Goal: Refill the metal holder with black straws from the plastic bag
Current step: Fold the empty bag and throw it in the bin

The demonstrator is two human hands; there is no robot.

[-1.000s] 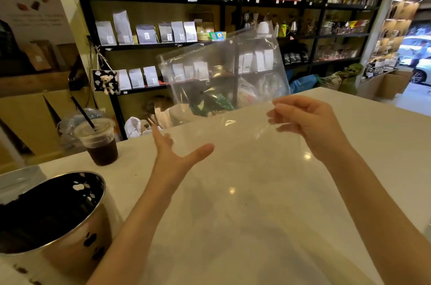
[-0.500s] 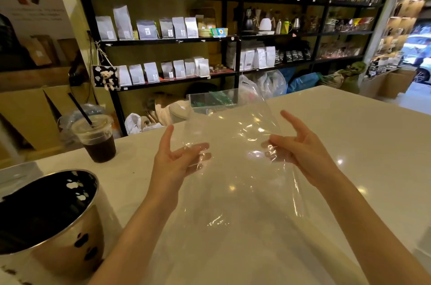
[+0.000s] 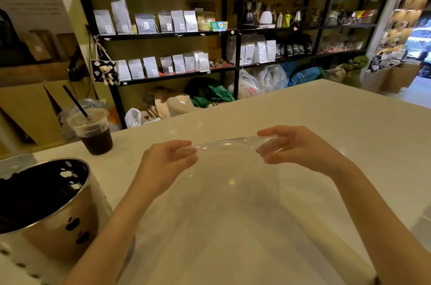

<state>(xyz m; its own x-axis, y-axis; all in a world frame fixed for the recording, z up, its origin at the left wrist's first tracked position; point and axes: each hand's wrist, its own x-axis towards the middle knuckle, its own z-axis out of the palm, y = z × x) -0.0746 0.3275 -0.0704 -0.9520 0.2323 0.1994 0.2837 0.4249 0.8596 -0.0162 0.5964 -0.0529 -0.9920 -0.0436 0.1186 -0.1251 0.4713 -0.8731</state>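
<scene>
Both hands (image 3: 168,160) (image 3: 300,149) apparently pinch plastic bag (image 3: 228,144) taut.

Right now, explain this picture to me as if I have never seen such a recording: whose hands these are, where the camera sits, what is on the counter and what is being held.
There is no machine here. A person wears one wide-angle camera on the head, looking forward and down, so the two bare arms reaching in from the bottom are the wearer's own.

The left hand and the right hand each pinch the far edge of a clear plastic bag, stretched between them just above the white counter. The bag looks empty; no loose straws show in it.

At lower left stands the shiny metal holder; its inside is dark, so its contents cannot be made out. Behind it sits a lidded plastic cup of dark drink with one black straw. Shelves of pouches fill the back wall.
</scene>
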